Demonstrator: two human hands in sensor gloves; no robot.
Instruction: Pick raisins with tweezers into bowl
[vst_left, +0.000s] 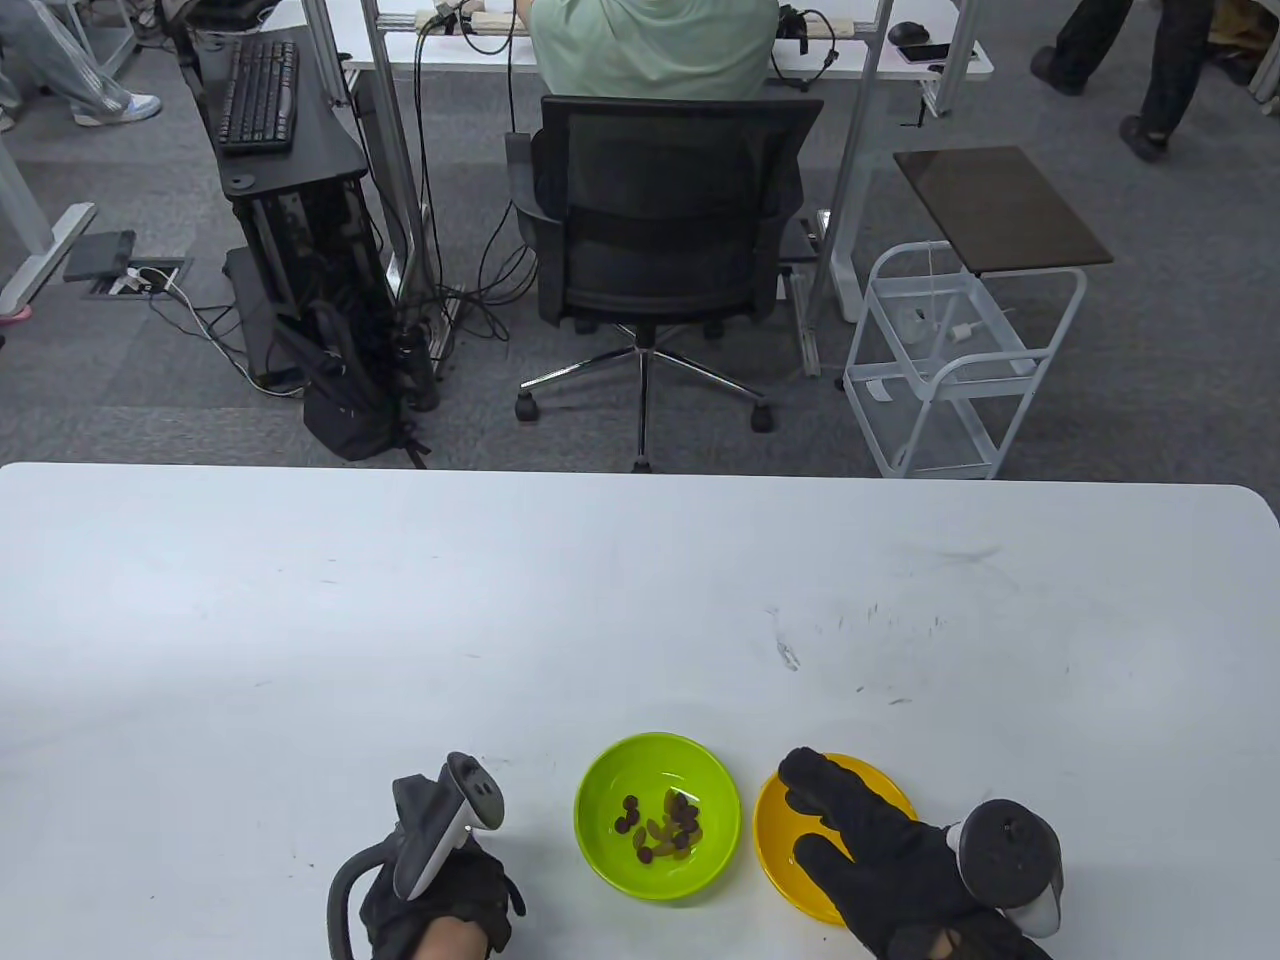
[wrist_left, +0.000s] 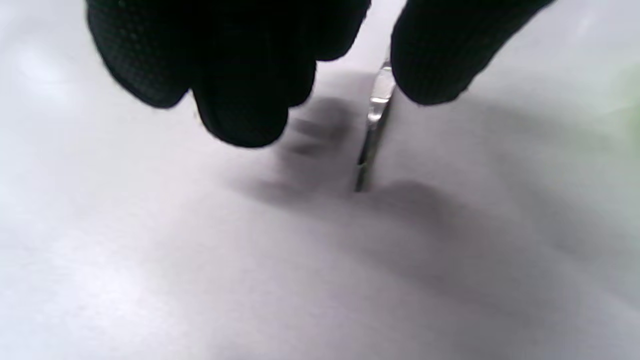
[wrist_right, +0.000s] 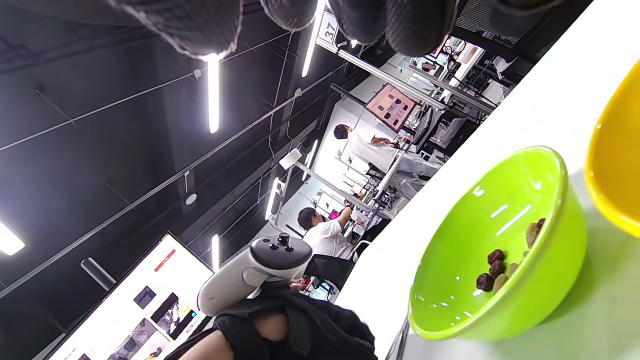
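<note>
A green bowl (vst_left: 600, 780) near the table's front edge holds several dark and pale raisins (vst_left: 665, 825). It also shows in the right wrist view (wrist_right: 500, 310), with raisins (wrist_right: 492, 270) inside. A yellow bowl (vst_left: 885, 790) sits just to its right; no raisins show in its visible part. My left hand (vst_left: 470, 895), left of the green bowl, pinches metal tweezers (wrist_left: 372, 130) whose tip touches the table. My right hand (vst_left: 830, 810) lies open with its fingers stretched over the yellow bowl, holding nothing.
The white table (vst_left: 500, 620) stretches far beyond the bowls, with scuff marks (vst_left: 880, 640) at the right. An office chair (vst_left: 660, 220) and a white cart (vst_left: 950, 360) stand on the floor past the far edge.
</note>
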